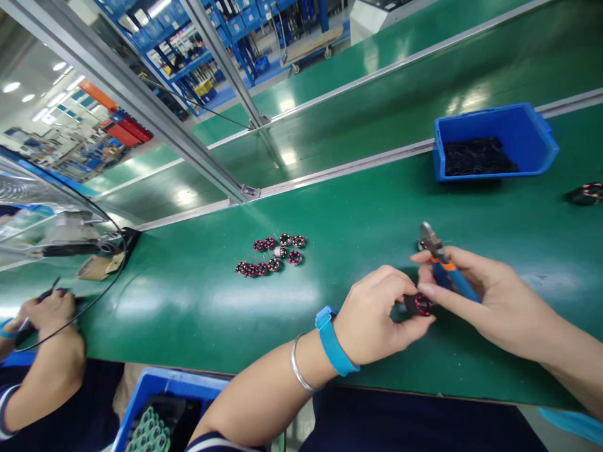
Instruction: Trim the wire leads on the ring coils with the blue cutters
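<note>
My left hand (372, 307) pinches a small round wound motor stator (423, 305) between thumb and fingers, low over the green bench. Dark red windings show on its face, and a black part sits against it by the fingertips. In my right hand (502, 301) is a pair of cutting pliers (431, 238) with blue and orange handles, jaws pointing up and away. The right thumb and fingertips are close to the stator; whether they touch it I cannot tell. Behind the pliers' jaws a small round part is mostly hidden. Several more stators (274, 264) lie grouped left of centre.
A blue bin (499, 176) of black pieces stands at the back right. Another dark part (586, 193) lies at the right edge. Metal frame posts (221, 169) rise along the bench's back. A co-worker's hands (51, 311) are at far left; a blue crate (183, 376) stands below the edge.
</note>
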Available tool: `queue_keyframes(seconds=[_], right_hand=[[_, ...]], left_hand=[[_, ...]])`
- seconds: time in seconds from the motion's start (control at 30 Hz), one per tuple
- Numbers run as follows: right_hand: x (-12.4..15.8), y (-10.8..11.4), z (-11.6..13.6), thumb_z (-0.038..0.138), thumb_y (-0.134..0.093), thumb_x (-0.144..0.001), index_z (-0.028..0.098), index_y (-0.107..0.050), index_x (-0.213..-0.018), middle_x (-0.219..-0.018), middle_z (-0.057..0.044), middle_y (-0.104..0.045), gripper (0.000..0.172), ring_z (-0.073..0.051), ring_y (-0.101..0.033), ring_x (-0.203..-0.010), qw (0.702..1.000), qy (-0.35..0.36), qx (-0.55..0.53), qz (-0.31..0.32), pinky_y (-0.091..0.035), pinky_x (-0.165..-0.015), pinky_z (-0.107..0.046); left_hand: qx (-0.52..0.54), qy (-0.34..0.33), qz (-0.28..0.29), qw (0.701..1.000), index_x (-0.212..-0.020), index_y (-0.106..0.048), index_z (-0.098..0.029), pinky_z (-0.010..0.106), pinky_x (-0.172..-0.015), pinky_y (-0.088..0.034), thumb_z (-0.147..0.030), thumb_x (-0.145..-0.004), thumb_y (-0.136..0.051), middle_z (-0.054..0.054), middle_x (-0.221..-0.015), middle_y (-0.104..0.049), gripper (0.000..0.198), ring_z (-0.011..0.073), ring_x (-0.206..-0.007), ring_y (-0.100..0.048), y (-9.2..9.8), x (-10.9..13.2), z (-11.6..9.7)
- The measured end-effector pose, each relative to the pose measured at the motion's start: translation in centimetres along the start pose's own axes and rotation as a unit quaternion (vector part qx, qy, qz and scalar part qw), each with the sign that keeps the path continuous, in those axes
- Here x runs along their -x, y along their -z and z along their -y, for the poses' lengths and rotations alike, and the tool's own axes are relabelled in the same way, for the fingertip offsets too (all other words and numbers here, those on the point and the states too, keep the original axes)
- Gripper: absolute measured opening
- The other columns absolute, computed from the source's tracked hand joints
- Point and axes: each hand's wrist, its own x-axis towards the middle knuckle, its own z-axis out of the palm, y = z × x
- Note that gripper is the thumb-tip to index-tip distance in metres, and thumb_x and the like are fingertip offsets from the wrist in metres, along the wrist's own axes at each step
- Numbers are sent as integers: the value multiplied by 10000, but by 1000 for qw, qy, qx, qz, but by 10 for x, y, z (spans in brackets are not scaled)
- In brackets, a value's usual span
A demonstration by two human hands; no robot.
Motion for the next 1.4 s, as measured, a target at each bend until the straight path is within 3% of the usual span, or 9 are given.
queue_keyframes(seconds=[0.13, 0.27, 0.47, 0.57, 0.77, 0.87, 1.1, 1.2, 1.4], right_hand=[[0, 10, 3, 940, -913, -702, 283, -791, -945, -679, 4, -695, 711, -171, -589, -533, 999, -11, -17, -31, -547, -504, -339], [1, 26, -8, 822, -994, -615, 282, -831, -992, -633, 19, -663, 678, -150, -507, -462, 985, -57, -46, -156, -326, -392, -302], [-2, 27, -16, 501, -1092, -495, 283, -851, -1016, -910, -24, -737, 614, -226, -696, -759, 930, -64, -164, -322, -563, -608, -374], [-5, 24, -8, 453, -1091, -506, 298, -821, -975, -942, -16, -712, 563, -222, -676, -806, 917, -51, -205, -338, -583, -691, -410], [-4, 22, -11, 552, -1037, -594, 315, -787, -1069, -950, -13, -734, 587, -230, -688, -793, 947, -44, -171, -270, -566, -679, -413], [-5, 25, -20, 651, -1010, -608, 296, -796, -1103, -933, -22, -772, 646, -214, -685, -752, 959, -55, -136, -242, -582, -672, -398], [-8, 23, -17, 602, -1011, -563, 274, -849, -989, -946, -80, -860, 561, -258, -746, -742, 988, -62, -48, -133, -687, -722, -463], [-8, 13, -13, 642, -993, -579, 297, -816, -978, -883, -51, -845, 557, -273, -772, -732, 994, -48, -42, -93, -708, -713, -468], [-5, -3, -9, 620, -918, -755, 317, -751, -1035, -847, -24, -831, 445, -244, -759, -671, 999, -7, -27, -46, -688, -663, -409]], left_hand=[[-2, 28, -21, 999, -972, -650, -249, 315, -753, -693, -287, -955, -860, 63, -1003, -810, 215, 193, -866, -773, 1, 0, -3], [-63, 44, -49, 996, -957, -665, -242, 380, -833, -693, -352, -944, -911, 69, -985, -803, 270, 234, -918, -777, 8, -6, 7], [-318, 145, -48, 936, -987, -722, -232, 558, -948, -653, -296, -822, -966, 128, -1136, -807, 301, 372, -1079, -746, 46, -6, 19], [-336, 84, -110, 932, -1239, -726, -204, 595, -1045, -644, -310, -873, -908, 178, -1322, -797, 422, 400, -1219, -741, 49, -11, 21], [-162, 32, 61, 984, -1533, -614, -207, 595, -1282, -581, -221, -869, -817, 190, -1627, -728, 695, 398, -1513, -693, -6, -64, 33], [-125, 58, 96, 986, -1501, -650, -245, 590, -1184, -643, -177, -885, -787, 133, -1471, -830, 634, 379, -1377, -774, -27, -84, 37], [-5, 166, -46, 985, -981, -713, -238, 339, -768, -700, -275, -780, -992, 18, -976, -797, 345, 184, -787, -760, -23, -57, 29], [62, 218, -57, 972, -830, -657, -231, 235, -575, -571, -242, -708, -1011, -39, -808, -683, 374, 114, -642, -636, -22, -46, 23], [77, 229, -51, 969, -734, -594, -234, 213, -545, -485, -85, -666, -893, -81, -698, -564, 341, 88, -591, -564, -22, -51, 11]])
